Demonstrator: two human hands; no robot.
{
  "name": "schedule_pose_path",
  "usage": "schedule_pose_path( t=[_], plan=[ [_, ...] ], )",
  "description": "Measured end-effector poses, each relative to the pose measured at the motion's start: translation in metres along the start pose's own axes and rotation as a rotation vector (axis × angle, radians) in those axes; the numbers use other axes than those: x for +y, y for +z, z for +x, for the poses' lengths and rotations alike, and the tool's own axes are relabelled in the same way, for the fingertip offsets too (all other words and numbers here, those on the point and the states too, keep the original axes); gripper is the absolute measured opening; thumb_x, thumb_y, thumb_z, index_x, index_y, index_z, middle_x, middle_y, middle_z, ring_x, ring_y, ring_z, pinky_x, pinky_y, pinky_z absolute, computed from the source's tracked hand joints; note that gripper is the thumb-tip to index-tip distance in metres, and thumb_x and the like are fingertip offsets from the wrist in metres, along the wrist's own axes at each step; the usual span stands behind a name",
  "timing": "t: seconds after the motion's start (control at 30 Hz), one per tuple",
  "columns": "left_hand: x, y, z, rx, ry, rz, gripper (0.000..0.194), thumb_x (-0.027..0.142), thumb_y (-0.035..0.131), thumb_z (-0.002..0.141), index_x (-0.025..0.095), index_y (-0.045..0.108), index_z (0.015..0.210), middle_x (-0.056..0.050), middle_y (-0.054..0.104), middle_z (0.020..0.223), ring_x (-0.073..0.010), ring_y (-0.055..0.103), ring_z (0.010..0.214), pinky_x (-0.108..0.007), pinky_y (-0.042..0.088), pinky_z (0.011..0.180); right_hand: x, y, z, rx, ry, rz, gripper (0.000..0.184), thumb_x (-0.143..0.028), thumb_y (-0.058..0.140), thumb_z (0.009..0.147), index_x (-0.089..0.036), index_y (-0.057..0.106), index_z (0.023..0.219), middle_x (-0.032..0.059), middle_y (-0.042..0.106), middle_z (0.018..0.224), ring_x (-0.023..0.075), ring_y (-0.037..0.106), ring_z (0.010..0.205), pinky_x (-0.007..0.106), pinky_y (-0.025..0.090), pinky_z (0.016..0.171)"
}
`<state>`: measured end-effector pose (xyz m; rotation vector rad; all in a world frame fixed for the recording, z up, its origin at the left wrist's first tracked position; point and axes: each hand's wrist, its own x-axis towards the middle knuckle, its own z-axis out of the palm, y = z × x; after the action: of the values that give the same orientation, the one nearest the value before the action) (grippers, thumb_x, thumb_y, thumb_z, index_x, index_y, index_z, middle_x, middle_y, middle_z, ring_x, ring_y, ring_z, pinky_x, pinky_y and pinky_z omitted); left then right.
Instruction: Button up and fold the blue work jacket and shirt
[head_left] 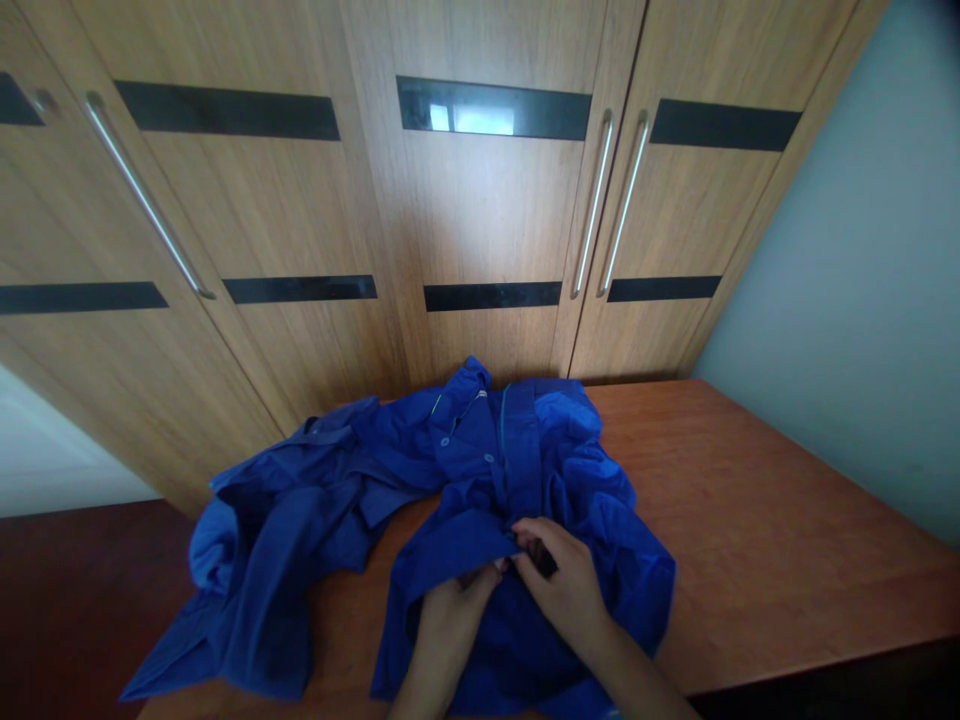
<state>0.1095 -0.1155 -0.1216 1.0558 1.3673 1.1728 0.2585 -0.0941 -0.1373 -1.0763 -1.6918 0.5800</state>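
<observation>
Evidently, right hand [556,572] pinching blue garment [592,470], left hand [456,605] partly hidden, grip unclear.

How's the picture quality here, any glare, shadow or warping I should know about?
Head view: bright window-like glare on the upper dark glass strip; wardrobe handles splay outward, as through a wide lens; the blue garment's folds look soft; deep shadow swallows the bottom right corner, and a dark blur sits in the top right.

Blue cloth [465,540] partly hides the left hand [455,603]; the bottom edge cuts both forearms [637,672].
</observation>
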Motion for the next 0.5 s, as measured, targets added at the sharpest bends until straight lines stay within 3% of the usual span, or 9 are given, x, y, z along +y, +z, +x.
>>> schedule_pose_path(
  t=[0.3, 0.5],
  plan=[
    [-0.0073, -0.0017, 0.0027, 0.028, 0.086, 0.15, 0.02, 0.037, 0.068, 0.069, 0.02, 0.072, 0.08, -0.007, 0.074, 0.088, -0.0264, 0.066, 0.093, -0.038, 0.045, 0.095, -0.0052, -0.0048, 0.004, -0.053, 0.022, 0.049, 0.018, -0.012, 0.05, 0.081, -0.021, 0.066, 0.086, 0.0024, 0.063, 0.078, 0.0146, 0.059, 0.069, 0.024, 0.047, 0.062],
    [-0.0095, 0.0024, 0.0048, 0.057, 0.17, 0.151, 0.021, 0.034, 0.068, 0.068, 0.02, 0.071, 0.084, -0.008, 0.073, 0.09, -0.028, 0.063, 0.1, -0.038, 0.046, 0.094, -0.006, -0.005, 0.0036, -0.125, 0.015, 0.138, 0.017, -0.014, 0.048, 0.086, -0.021, 0.064, 0.087, 0.0033, 0.062, 0.082, 0.0157, 0.06, 0.078, 0.026, 0.047, 0.073]
  ],
)
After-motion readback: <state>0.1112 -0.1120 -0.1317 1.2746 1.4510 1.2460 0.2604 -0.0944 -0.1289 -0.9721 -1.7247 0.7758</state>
